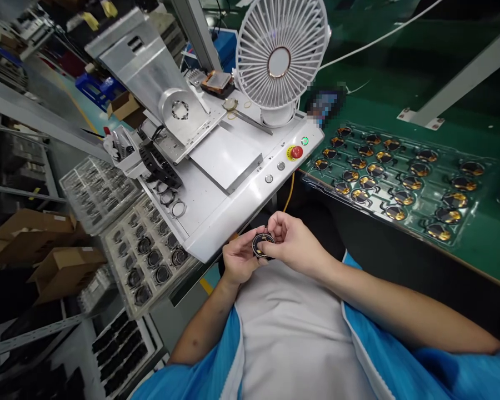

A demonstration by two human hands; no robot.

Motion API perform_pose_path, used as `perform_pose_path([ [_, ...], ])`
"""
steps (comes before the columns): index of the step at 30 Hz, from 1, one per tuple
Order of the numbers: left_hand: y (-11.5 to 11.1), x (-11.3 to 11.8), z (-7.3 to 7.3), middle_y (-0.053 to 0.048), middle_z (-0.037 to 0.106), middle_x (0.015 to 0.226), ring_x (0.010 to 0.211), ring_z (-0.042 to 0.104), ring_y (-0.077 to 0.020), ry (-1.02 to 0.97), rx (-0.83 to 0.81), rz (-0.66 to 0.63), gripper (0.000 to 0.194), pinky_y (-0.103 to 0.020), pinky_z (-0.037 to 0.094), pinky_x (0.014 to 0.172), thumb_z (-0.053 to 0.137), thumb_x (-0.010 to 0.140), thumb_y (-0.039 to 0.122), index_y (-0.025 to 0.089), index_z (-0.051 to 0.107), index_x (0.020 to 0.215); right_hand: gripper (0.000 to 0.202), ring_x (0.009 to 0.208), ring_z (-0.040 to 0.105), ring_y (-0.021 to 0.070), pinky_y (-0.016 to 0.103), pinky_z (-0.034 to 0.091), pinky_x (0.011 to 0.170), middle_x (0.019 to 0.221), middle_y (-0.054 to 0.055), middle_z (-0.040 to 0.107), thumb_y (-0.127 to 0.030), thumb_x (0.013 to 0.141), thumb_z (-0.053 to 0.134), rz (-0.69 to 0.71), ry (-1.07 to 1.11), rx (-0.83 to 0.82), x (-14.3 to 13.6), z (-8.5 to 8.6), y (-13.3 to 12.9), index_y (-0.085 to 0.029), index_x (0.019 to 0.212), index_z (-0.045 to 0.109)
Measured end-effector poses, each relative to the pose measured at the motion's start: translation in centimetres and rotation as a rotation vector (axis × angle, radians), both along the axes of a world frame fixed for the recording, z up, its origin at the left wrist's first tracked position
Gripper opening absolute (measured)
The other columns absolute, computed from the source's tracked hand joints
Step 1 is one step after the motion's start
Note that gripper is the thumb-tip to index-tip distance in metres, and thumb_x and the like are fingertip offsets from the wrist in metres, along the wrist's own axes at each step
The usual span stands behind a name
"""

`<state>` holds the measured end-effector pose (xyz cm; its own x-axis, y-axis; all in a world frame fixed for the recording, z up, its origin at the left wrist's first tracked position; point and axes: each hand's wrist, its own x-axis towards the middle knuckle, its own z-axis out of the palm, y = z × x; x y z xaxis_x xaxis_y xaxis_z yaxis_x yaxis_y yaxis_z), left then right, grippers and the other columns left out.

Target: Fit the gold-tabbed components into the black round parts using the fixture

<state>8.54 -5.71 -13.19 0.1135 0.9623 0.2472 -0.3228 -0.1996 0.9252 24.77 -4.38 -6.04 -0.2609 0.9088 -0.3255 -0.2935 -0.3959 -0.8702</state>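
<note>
Close in front of the grey shirt, both hands meet at a round black part (263,245) with a pale rim and small gold patches. My left hand (242,256) holds it by the edge from the left, its fingers closed round the rim. My right hand (294,243) is at its right side, thumb over its face and fingers curled at its upper edge. The fingertips hide some of the rim. Beyond the hands is the white front edge of a machine (229,214) with a red button (296,151).
A clear tray (433,161) of round black-and-gold parts lies on the green table at the right. Trays of dark rings (127,303) stand at the left. A white fan (279,61) and a metal fixture (150,72) rise from the machine. Cardboard boxes (64,272) are farther left.
</note>
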Motion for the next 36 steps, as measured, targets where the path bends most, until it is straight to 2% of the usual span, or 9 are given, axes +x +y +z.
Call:
perform_pose_path([
  [3, 0.0, 0.0, -0.2, -0.009, 0.081, 0.114, 0.1, 0.08, -0.0255, 0.037, -0.016, 0.032, 0.067, -0.032, 0.067, 0.086, 0.102, 0.054, 0.028, 0.032, 0.078, 0.116, 0.033, 0.053, 0.06, 0.0113, 0.022, 0.045, 0.049, 0.064, -0.008, 0.061, -0.019, 0.061, 0.069, 0.015, -0.004, 0.001, 0.0, -0.1, 0.1, -0.024, 0.081, 0.043],
  [8, 0.0, -0.2, -0.6, -0.008, 0.081, 0.113, 0.097, 0.08, -0.0249, 0.073, -0.034, 0.052, 0.065, -0.032, 0.067, 0.084, 0.101, 0.054, 0.032, 0.032, 0.079, 0.114, 0.032, 0.051, 0.06, 0.0107, 0.02, 0.044, 0.046, 0.062, -0.01, 0.061, -0.017, 0.061, 0.068, 0.02, 0.011, -0.004, 0.2, 0.0, 0.2, -0.024, 0.081, 0.044],
  [13, 0.0, -0.5, -1.0, -0.008, 0.082, 0.111, 0.096, 0.081, -0.0265, 0.08, -0.074, 0.067, 0.067, -0.034, 0.068, 0.084, 0.103, 0.049, 0.035, 0.03, 0.08, 0.112, 0.034, 0.05, 0.056, 0.0082, 0.018, 0.041, 0.045, 0.063, -0.009, 0.061, -0.015, 0.059, 0.072, 0.012, 0.026, -0.02, 0.1, -0.1, 0.4, -0.023, 0.079, 0.045],
  [16, 0.0, -0.4, -1.1, -0.006, 0.081, 0.112, 0.096, 0.081, -0.0253, 0.042, -0.052, 0.051, 0.066, -0.033, 0.068, 0.085, 0.102, 0.052, 0.031, 0.033, 0.079, 0.114, 0.037, 0.05, 0.056, 0.0081, 0.016, 0.041, 0.044, 0.06, -0.01, 0.06, -0.016, 0.06, 0.076, 0.013, 0.045, -0.025, 0.0, -0.5, 0.6, -0.022, 0.078, 0.044],
  [19, -0.1, -0.2, -1.2, -0.006, 0.081, 0.114, 0.098, 0.08, -0.0244, 0.014, -0.04, 0.054, 0.065, -0.033, 0.067, 0.088, 0.101, 0.056, 0.028, 0.034, 0.078, 0.117, 0.047, 0.05, 0.06, 0.0107, 0.018, 0.047, 0.045, 0.056, -0.009, 0.06, -0.024, 0.06, 0.086, 0.054, 0.053, -0.095, 0.3, -1.0, 0.8, -0.023, 0.08, 0.044],
  [22, -0.3, 0.0, -1.2, -0.006, 0.081, 0.114, 0.097, 0.08, -0.0255, 0.015, -0.052, 0.124, 0.062, -0.034, 0.068, 0.086, 0.101, 0.056, 0.028, 0.033, 0.079, 0.114, 0.054, 0.049, 0.063, 0.0141, 0.021, 0.052, 0.043, 0.057, -0.004, 0.066, -0.039, 0.057, 0.094, 0.166, -0.019, -0.171, 0.7, -1.4, 1.0, -0.021, 0.082, 0.05],
  [26, -0.6, 0.4, -0.8, -0.008, 0.08, 0.115, 0.102, 0.079, -0.0276, 0.069, -0.025, 0.145, 0.058, -0.038, 0.067, 0.091, 0.099, 0.06, 0.025, 0.033, 0.079, 0.114, 0.058, 0.044, 0.058, 0.011, 0.021, 0.053, 0.039, 0.056, 0.002, 0.068, -0.055, 0.056, 0.096, 0.233, 0.004, -0.174, 1.1, -1.9, 1.0, -0.019, 0.069, 0.052],
  [32, -0.7, 0.3, 0.0, -0.008, 0.079, 0.117, 0.106, 0.078, -0.0286, 0.115, 0.074, 0.174, 0.058, -0.039, 0.065, 0.095, 0.097, 0.063, 0.021, 0.032, 0.077, 0.117, 0.065, 0.04, 0.056, 0.0109, 0.021, 0.053, 0.037, 0.05, 0.0, 0.065, -0.059, 0.053, 0.097, 0.193, 0.128, -0.157, 0.3, -1.9, 0.8, -0.02, 0.065, 0.046],
  [36, -0.9, -0.2, 0.0, -0.008, 0.078, 0.119, 0.109, 0.077, -0.0283, 0.104, 0.015, 0.248, 0.054, -0.037, 0.065, 0.095, 0.094, 0.069, 0.021, 0.031, 0.077, 0.119, 0.064, 0.041, 0.057, 0.0101, 0.023, 0.058, 0.041, 0.05, -0.003, 0.063, -0.057, 0.054, 0.097, 0.174, 0.13, -0.123, -1.1, -1.7, 1.1, -0.019, 0.067, 0.047],
])
